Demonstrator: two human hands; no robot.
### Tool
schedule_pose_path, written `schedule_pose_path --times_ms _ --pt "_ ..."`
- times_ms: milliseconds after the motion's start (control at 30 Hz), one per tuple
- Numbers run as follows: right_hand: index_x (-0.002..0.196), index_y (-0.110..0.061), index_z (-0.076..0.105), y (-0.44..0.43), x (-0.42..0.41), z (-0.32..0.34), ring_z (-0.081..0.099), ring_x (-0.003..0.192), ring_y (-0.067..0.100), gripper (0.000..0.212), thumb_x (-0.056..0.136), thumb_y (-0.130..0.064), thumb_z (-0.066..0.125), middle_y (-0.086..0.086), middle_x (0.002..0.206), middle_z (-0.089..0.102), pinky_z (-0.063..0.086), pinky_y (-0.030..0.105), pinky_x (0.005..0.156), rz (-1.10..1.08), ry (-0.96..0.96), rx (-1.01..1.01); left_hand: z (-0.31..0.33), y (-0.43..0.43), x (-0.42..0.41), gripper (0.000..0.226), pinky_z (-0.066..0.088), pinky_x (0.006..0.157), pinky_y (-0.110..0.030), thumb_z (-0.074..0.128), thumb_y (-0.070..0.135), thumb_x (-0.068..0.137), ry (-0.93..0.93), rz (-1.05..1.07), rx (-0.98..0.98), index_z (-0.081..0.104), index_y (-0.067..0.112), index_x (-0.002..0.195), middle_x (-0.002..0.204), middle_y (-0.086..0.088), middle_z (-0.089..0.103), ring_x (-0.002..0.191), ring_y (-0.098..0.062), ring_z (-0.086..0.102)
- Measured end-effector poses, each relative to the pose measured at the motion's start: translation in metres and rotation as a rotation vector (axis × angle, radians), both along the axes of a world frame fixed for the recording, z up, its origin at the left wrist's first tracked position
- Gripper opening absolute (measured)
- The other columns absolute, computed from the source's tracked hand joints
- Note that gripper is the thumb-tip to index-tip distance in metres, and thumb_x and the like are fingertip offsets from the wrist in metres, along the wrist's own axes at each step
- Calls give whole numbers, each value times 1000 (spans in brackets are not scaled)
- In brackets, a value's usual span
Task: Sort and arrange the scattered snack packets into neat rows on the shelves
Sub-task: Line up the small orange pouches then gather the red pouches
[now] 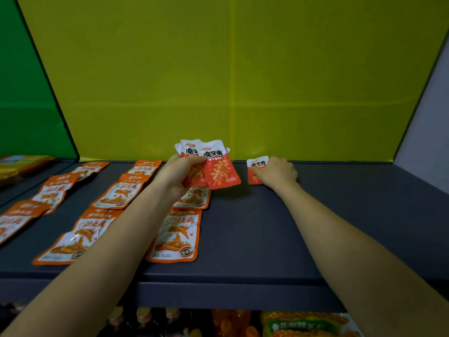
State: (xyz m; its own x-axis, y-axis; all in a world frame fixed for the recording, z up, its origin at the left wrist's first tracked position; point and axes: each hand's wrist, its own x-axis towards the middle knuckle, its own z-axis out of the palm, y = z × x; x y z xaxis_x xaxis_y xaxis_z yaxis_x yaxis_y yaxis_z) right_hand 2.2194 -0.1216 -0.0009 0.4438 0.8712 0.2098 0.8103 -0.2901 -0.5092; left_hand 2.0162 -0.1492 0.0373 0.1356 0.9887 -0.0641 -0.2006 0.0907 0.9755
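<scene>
Red packets [218, 171] over shelf [340, 203]
Left hand [177, 177] grips them fanned; right hand [278, 172], at 3, holds one packet [257, 164]; long axes roughly toward 12.

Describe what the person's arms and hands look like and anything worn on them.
Both are bare. The left forearm and right forearm show no sleeve up to the frame's edge. The left grip and right grip are ungloved hands, with no ring, watch or bracelet visible.

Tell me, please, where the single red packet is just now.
In the head view the single red packet sits right of centre at the back of the shelf, held by the right hand, right of the red bunch in the left hand.
</scene>
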Motion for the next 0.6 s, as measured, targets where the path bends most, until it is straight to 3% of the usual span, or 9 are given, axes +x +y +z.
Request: schedule_pose_path --times_ms 133,400,433,500,600 --pt "118 -5 57 -2 -4 2 53 117 34 53 87 -48 55 16 124 58 46 35 84 19 -104 -31 -2 1 0 11 53 45 -21 53 4 90 14 -9 37 59 9 98 76 -3 69 50 -7 68" --pt "125 0 51 -11 -1 15 51 118 36 66 93 -56 34 19 129 52 44 38 89 58 -195 -24 -6 -3 0 24 55 48 -21 52 5 91 17 -67 93 57 8 114 71 4 73 58 -7 70" --pt "120 -2 55 -14 -2 20 52 117 36 64 94 -55 30 19 127 54 44 39 89 100 -188 9 -7 -3 1 23 55 48 -21 51 5 92 12 -71 96 57 8 114 74 3 73 58 -7 70" --pt "93 -8 64 -21 -7 30 58 105 36 64 94 -58 24 19 112 63 45 38 85 228 -92 82 -9 -6 4 21 55 49 -21 51 5 92 1 -87 104 57 8 112 78 2 72 59 -7 70" --pt "65 -14 60 -35 -23 40 61 81 29 64 88 -66 31 8 80 68 46 36 76 400 113 92 -11 -8 9 20 56 51 -22 53 6 91 8 -100 128 58 9 110 76 3 73 60 -6 70"
